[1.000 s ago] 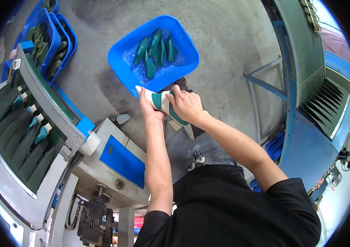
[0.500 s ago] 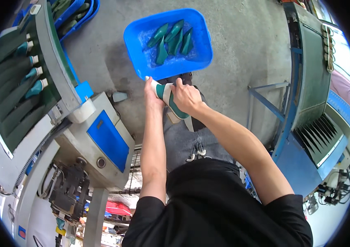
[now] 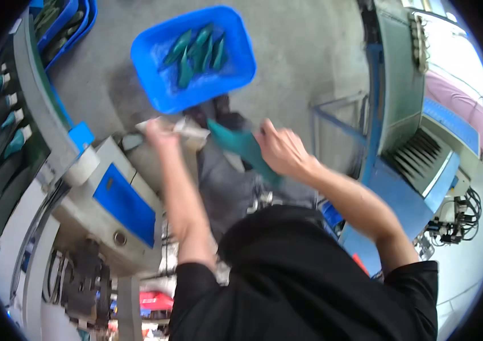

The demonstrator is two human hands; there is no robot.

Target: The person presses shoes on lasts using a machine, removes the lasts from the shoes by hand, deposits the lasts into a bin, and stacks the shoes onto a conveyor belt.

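The right hand (image 3: 280, 150) has its grip closed on a long teal piece (image 3: 242, 149), a narrow flattish strip that tapers and runs from upper left to lower right under the fingers, its lower end blurred against the dark trousers. The left hand (image 3: 159, 135) is clamped on a pale, whitish crumpled piece (image 3: 187, 129) that sticks out to its right, toward the teal piece; whether the two pieces touch cannot be told, since both are smeared by motion. Both hands are held in the air in front of the person's body, well above the grey concrete floor (image 3: 304, 51).

Just beyond the hands sits a blue plastic tray (image 3: 156, 62), rectangular with rounded corners, holding a small heap of teal pieces (image 3: 196, 52) of the same kind lying roughly parallel. At the upper left more blue trays (image 3: 68, 23) are stacked. Along the left runs a dark green conveyor (image 3: 2, 142) carrying teal tubes with white caps (image 3: 14, 142) in a row, and beside it stands a grey machine housing with a blue panel (image 3: 125, 204), close to the left forearm. To the right a blue-framed machine (image 3: 423, 165) with a ribbed chute stands well apart from the hands
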